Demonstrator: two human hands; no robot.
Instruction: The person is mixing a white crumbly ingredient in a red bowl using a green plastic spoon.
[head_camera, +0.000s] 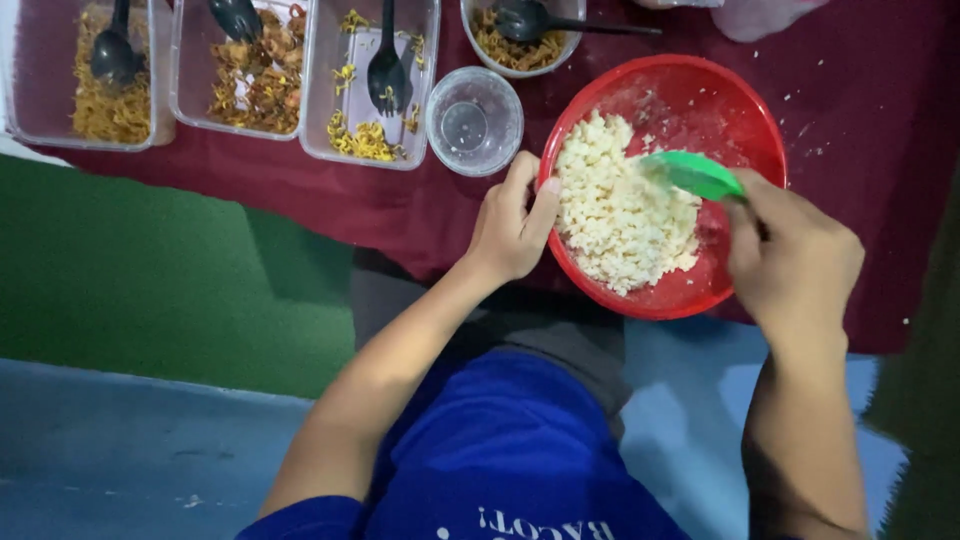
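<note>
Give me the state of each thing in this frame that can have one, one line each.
red bowl: about half full of white rice, held at its rim
left hand: gripping the bowl's rim
right hand: closed on the green scoop
green scoop: blade resting on the rice
small clear cup: empty, upright
three clear tubs: partly filled, a black spoon in each
</note>
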